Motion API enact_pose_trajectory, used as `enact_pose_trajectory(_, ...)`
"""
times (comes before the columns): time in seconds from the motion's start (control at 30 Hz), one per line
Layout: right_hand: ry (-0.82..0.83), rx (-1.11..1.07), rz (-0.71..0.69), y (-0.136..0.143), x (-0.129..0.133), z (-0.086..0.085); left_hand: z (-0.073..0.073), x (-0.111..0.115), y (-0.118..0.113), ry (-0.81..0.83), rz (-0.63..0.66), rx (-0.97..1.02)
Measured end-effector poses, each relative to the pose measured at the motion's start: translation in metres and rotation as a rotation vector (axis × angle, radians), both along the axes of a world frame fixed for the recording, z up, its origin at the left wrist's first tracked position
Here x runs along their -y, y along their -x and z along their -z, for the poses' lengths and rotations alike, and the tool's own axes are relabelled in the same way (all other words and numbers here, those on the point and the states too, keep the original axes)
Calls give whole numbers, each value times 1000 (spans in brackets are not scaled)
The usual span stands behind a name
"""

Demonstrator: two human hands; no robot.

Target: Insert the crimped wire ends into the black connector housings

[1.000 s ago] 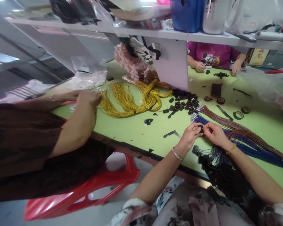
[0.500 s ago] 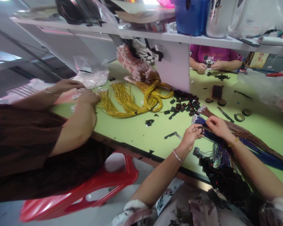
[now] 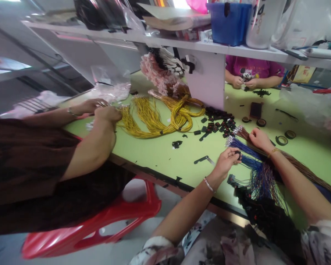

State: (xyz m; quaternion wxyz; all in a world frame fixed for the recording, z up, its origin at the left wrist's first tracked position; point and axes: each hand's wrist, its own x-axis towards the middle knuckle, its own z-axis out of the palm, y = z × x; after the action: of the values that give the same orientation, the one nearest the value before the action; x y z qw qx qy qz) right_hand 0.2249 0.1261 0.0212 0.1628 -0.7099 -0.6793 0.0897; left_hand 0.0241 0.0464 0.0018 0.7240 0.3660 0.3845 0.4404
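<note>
My left hand (image 3: pixel 225 161) is closed on a small black connector housing (image 3: pixel 238 155) above the green table. Farther right, my right hand (image 3: pixel 260 140) lies over the bundle of brown wires (image 3: pixel 298 165) with fingers curled; whether it pinches a wire is hidden. Blue wires (image 3: pixel 246 148) with pale metal terminals at their ends stretch out between my hands. Below them, finished-looking black connectors with wires (image 3: pixel 267 211) hang in a pile over the table's near edge. Loose black housings (image 3: pixel 217 125) lie scattered beyond my left hand.
A folding knife (image 3: pixel 202 159) rests left of my hand. Tape rolls (image 3: pixel 281 140) lie at right. Yellow wire bundles (image 3: pixel 154 130) spread leftward, beside a co-worker's arms (image 3: pixel 92 147). Another person (image 3: pixel 253 71) works opposite. Overhead runs a shelf (image 3: pixel 165 43); a red stool (image 3: pixel 121 217) stands below.
My right hand has moved up and right, from the blue wires to the brown bundle. My left hand still holds the housing. The view has shifted slightly.
</note>
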Motion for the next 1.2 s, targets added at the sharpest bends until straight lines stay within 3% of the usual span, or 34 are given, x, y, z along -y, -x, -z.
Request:
enact_pose_trajectory(0.13, -42, -98, -42, 21, -7, -13, 0, 1, 0, 3, 13, 18)
enact_pose_trajectory(0.27, -81, -370, -167, 41, -3, -26, 0, 1, 2, 23, 20, 75)
enact_pose_trajectory(0.4, -58, -610, -221, 44, 21, -31, 0, 1, 2, 60, 42, 150)
enact_pose_trajectory(0.53, -12, -686, -222, 40, 54, -26, 2, 0, 2, 93, 52, 226)
enact_pose_trajectory(0.77, -38, -642, -241, 38, 90, -14, 3, -1, 0, 146, 48, 286)
enact_pose_trajectory(1.2, -209, -337, -327, 40, 98, -13, 1, 0, 2, 147, 50, 256)
